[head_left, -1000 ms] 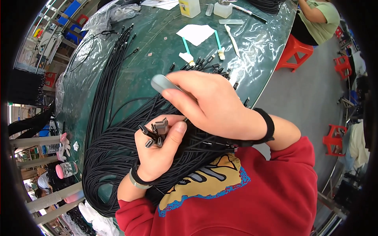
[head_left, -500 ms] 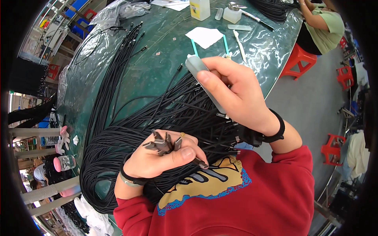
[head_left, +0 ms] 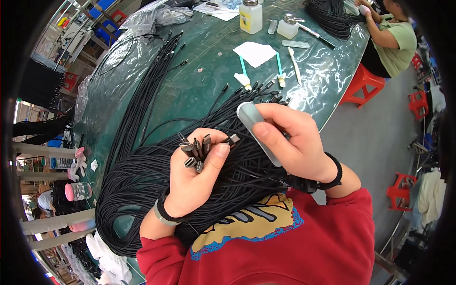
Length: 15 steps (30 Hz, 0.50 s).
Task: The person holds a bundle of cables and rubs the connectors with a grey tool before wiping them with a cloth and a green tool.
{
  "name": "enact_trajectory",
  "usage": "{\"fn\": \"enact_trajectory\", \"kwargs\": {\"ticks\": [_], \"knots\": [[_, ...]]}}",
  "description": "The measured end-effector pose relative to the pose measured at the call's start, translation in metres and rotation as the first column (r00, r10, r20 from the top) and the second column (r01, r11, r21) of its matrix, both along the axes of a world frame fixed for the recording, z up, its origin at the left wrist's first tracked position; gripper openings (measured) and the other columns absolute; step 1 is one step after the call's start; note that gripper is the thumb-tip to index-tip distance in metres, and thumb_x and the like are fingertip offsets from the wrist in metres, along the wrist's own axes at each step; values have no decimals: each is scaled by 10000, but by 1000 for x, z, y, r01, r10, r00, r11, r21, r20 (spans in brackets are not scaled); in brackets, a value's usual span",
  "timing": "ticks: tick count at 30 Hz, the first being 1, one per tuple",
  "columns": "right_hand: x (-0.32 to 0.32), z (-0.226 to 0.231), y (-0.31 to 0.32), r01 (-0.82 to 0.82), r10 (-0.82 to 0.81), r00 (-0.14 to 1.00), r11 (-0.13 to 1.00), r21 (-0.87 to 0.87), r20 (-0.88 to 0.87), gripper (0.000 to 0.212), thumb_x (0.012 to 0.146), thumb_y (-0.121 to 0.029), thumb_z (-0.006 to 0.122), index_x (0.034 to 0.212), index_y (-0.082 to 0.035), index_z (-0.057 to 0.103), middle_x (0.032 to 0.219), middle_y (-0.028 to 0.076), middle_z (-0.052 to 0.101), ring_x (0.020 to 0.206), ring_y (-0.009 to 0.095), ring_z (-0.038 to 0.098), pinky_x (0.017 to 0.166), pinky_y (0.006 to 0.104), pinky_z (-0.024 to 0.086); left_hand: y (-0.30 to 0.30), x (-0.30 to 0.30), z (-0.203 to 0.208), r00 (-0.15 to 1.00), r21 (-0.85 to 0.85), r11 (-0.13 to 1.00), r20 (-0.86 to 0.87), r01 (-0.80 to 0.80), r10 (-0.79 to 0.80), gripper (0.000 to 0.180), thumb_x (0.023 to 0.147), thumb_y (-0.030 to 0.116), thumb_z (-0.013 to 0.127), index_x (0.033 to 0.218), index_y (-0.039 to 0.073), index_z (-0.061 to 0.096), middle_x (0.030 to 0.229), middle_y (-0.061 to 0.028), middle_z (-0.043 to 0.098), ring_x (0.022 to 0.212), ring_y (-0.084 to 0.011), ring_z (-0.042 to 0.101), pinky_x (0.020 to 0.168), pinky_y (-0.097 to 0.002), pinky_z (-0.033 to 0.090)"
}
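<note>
My left hand (head_left: 190, 187) is closed around several black cables, and their metal USB-C plugs (head_left: 191, 156) fan out above the fist. One plug (head_left: 232, 139) stands apart, pinched at the thumb tip and pointing right. Just to the right, my right hand (head_left: 301, 145) grips a flat, greyish translucent strip (head_left: 256, 128) with a rounded end between thumb and fingers. The strip is tilted, its upper end near the lone plug, with a small gap between them. Beneath both hands spreads a large heap of black cables (head_left: 137, 185), looped at the left.
On the green table (head_left: 199, 90) lie white paper (head_left: 255, 53), two teal sticks with white tips (head_left: 243, 66), a white stick (head_left: 295, 69) and a marker (head_left: 317, 36). Two bottles (head_left: 251, 19) stand at the back. Another person (head_left: 394, 40) sits at far right on a red stool (head_left: 363, 85).
My left hand has risen and turned, so the lone plug now points right instead of down toward me. My right hand with the strip has lowered slightly, and the two hands are closer.
</note>
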State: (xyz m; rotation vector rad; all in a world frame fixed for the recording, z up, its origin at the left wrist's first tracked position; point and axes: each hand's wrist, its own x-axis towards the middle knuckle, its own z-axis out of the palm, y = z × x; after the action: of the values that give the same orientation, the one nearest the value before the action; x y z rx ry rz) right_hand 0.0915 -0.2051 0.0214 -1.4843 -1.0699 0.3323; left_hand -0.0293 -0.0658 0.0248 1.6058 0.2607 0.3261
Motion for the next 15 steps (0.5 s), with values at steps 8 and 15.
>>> {"fn": "enact_trajectory", "kwargs": {"ticks": [8,15], "knots": [[-6,-9,4,12,-34,956,997,78,292,197,823,-82,525,978,38,541,768,99,581,620,152,545,541,227,421,-2,-1,-4,999,22,999,12,-30,29,84,824,57,535,878,-6,530,688,32,497,606,-22,405,548,-171,341],[-3,-1,31,141,-160,909,987,78,386,188,800,-57,539,967,30,544,731,117,569,579,181,545,504,249,420,-5,1,-13,992,268,963,124,-6,-29,56,789,16,558,840,4,540,644,16,493,547,-36,397,495,-186,333]]}}
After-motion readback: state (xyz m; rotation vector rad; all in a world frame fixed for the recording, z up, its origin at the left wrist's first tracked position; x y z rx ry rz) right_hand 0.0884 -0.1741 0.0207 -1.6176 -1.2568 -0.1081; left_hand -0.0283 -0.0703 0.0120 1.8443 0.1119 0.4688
